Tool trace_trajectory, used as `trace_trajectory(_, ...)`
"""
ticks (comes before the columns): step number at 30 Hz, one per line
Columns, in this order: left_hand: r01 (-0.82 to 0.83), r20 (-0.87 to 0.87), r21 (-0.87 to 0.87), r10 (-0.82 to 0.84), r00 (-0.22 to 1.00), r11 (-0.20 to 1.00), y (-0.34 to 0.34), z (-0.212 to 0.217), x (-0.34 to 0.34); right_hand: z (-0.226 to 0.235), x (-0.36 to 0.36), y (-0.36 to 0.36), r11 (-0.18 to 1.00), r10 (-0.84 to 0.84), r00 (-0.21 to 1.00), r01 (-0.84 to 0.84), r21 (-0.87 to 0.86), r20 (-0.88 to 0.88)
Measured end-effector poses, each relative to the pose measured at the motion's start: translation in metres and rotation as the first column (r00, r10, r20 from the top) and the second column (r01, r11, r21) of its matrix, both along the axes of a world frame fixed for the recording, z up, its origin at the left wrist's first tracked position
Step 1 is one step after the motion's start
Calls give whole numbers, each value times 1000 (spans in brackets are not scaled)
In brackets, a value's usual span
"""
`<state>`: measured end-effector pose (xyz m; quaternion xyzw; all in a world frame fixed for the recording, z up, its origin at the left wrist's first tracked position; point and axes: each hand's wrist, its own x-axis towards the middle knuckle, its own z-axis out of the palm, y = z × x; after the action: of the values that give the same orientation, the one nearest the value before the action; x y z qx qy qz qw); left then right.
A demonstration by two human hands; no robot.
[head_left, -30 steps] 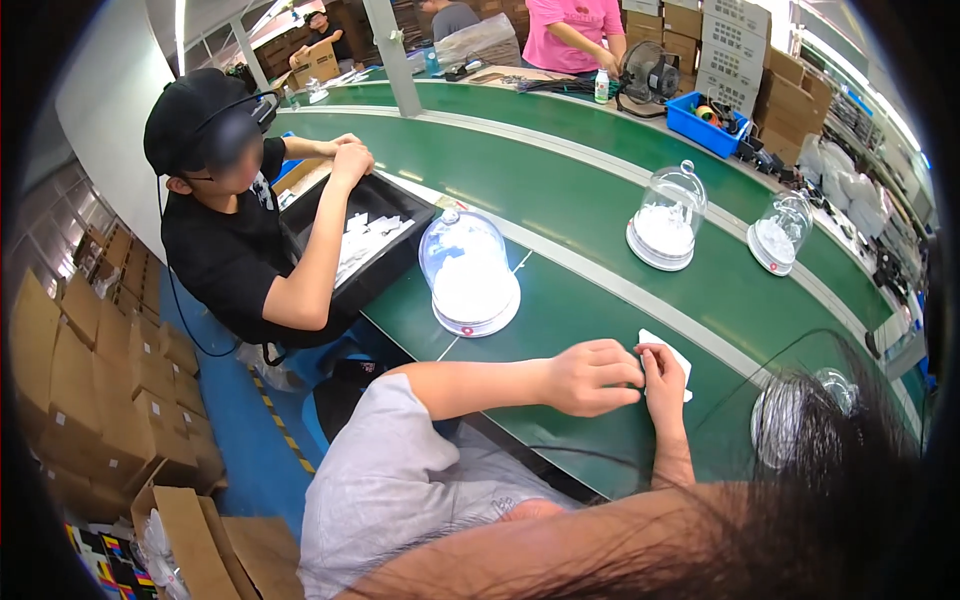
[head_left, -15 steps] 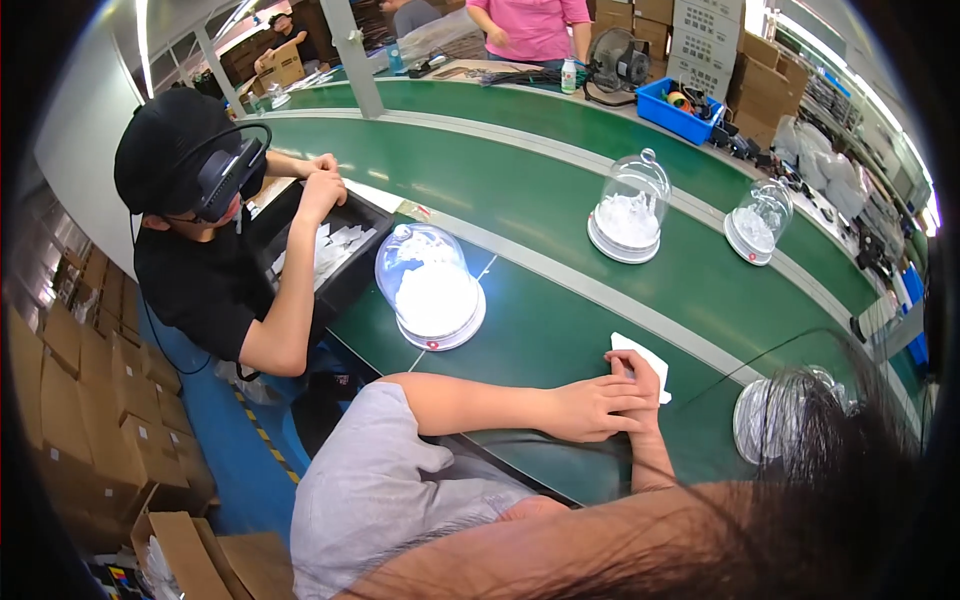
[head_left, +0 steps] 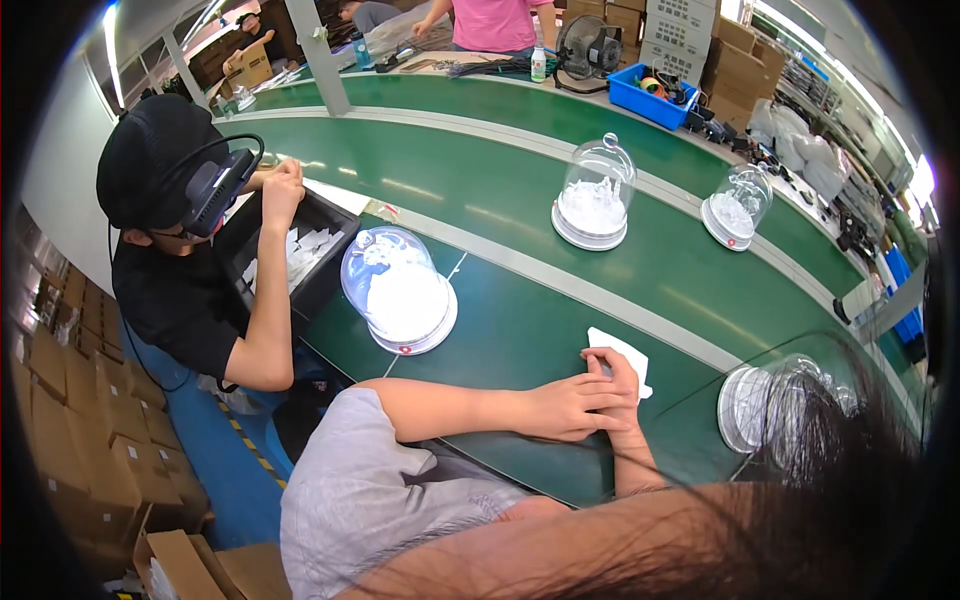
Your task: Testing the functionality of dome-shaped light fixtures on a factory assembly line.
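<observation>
My left hand [head_left: 568,410] lies across my right hand [head_left: 622,388] with its fingers stretched out. My right forearm rises from below, and the loosely bent fingers of that hand show no object in them. Just beyond them, a flat white sheet-like piece [head_left: 622,352] lies on the green table [head_left: 510,330]. To the left stands a clear glass dome on a round white base [head_left: 412,320], its white inside lit brightly. On the right, more domes on white bases [head_left: 743,408] lie tipped over, partly hidden by strands of hair.
A person in a black cap [head_left: 150,150] sits at left beside a black bin [head_left: 335,235] of white pieces. Two upright glass domes [head_left: 594,195] [head_left: 738,205] stand on the green belt [head_left: 470,175]. Beyond are a blue crate [head_left: 640,100] and a fan [head_left: 587,47]. Cartons [head_left: 130,450] fill the lower left.
The whole view has shifted a little, so things sit farther left in it. My hands keep the same pose, one on the other.
</observation>
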<state>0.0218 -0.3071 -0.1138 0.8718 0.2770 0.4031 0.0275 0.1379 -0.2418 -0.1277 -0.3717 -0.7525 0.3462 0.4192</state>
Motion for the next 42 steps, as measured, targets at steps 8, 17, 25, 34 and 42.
trace_trajectory(8,-183,-794,153,231,563,971,-11,39,5,0,6,2,1000,9,1000,-10,-6,-3)
trace_trajectory(17,28,-23,-22,-29,999,999,-5,26,1,-4,8,8,998,60,996,-62,30,58)
trace_trajectory(25,-102,-308,184,156,938,978,-11,21,-7,-4,9,12,990,144,985,-144,-3,91)
trace_trajectory(34,-417,-622,30,343,704,909,-58,69,-66,7,17,11,980,189,979,-183,-83,73)
trace_trajectory(42,-563,-862,483,476,-173,671,-90,87,-127,5,22,13,989,147,987,-147,-7,63)
